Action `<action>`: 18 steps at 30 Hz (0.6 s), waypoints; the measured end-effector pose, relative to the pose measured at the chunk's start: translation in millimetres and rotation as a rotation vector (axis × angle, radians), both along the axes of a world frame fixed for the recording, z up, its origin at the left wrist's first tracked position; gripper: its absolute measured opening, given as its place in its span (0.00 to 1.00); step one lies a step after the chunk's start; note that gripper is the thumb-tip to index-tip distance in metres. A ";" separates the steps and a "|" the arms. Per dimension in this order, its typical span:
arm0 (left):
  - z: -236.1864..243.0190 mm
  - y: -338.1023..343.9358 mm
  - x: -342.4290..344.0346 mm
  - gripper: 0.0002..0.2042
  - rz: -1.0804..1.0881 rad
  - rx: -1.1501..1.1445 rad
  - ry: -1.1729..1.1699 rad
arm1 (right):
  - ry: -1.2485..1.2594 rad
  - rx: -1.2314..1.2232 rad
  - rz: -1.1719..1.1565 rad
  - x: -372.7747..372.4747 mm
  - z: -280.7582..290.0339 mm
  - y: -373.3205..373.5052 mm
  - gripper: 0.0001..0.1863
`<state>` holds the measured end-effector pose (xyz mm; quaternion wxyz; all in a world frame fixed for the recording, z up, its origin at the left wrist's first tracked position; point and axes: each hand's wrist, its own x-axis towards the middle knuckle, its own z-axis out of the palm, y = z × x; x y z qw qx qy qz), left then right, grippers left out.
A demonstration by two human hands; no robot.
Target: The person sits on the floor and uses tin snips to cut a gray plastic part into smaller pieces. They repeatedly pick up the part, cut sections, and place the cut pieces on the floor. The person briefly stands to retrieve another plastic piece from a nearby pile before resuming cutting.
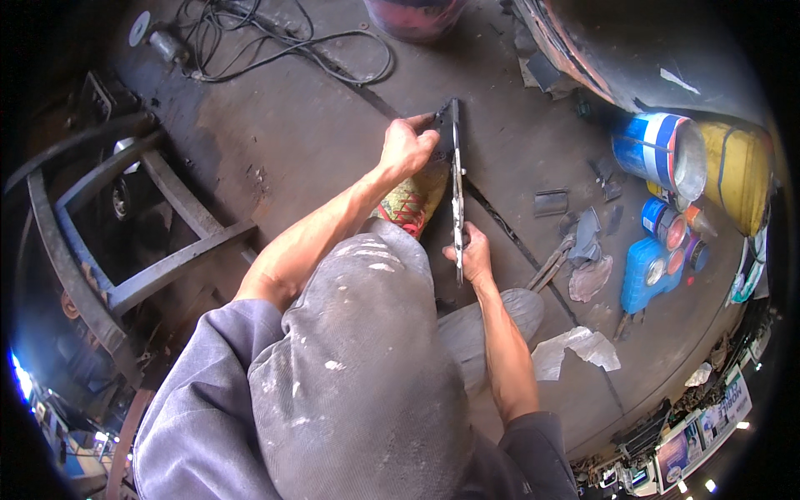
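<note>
Between my two hands stands a long, narrow dark panel (pixel 457 179), seen almost edge-on, with whitish patches along its edge. My left hand (pixel 407 148) is closed at its far left side, the index finger reaching to the panel's dark face. My right hand (pixel 475 252) grips the near end, thumb and fingers pressed round the edge. The panel's exact kind cannot be made out. Below my left hand, a patterned shoe with red laces (pixel 403 210) shows beside my bent knee in grey, white-spotted trousers (pixel 358 333).
A dark metal frame (pixel 179 271) stands at the left. A corded power tool (pixel 169 46) and a bucket (pixel 414 17) are at the far side. At the right are a blue-and-white tin (pixel 646 148), a yellow container (pixel 733 175), a blue bottle (pixel 642 271) and scraps (pixel 586 237).
</note>
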<state>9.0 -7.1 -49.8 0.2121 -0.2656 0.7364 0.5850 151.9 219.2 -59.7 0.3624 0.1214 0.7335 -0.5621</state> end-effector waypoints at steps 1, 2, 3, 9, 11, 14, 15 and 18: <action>-0.9 -1.3 3.8 0.22 -0.021 0.001 0.001 | 0.054 0.073 0.007 4.5 -2.5 -3.1 0.20; 1.8 -2.2 1.6 0.22 -0.038 0.002 0.015 | 0.049 0.042 -0.046 0.9 -0.8 -4.1 0.17; 5.4 -3.3 -0.8 0.23 -0.055 0.004 0.030 | 0.048 0.067 -0.010 0.3 3.0 -4.7 0.17; 9.6 -12.1 -4.3 0.25 -0.186 0.037 0.071 | -0.031 0.211 0.199 -19.7 23.5 -4.5 0.28; 13.8 -8.8 1.4 0.22 -0.215 0.007 0.019 | -0.105 0.020 0.060 -14.2 29.2 -8.8 0.33; 14.3 -7.0 -2.1 0.17 -0.306 -0.064 0.204 | -0.137 0.045 0.062 -14.0 42.0 -20.7 0.32; 14.7 -5.0 -3.3 0.19 -0.338 -0.103 0.202 | -0.168 0.087 0.059 -11.9 44.4 -20.0 0.31; 22.8 4.7 -10.0 0.22 -0.418 -0.203 0.149 | -0.191 0.229 0.011 -2.9 55.2 -13.0 0.29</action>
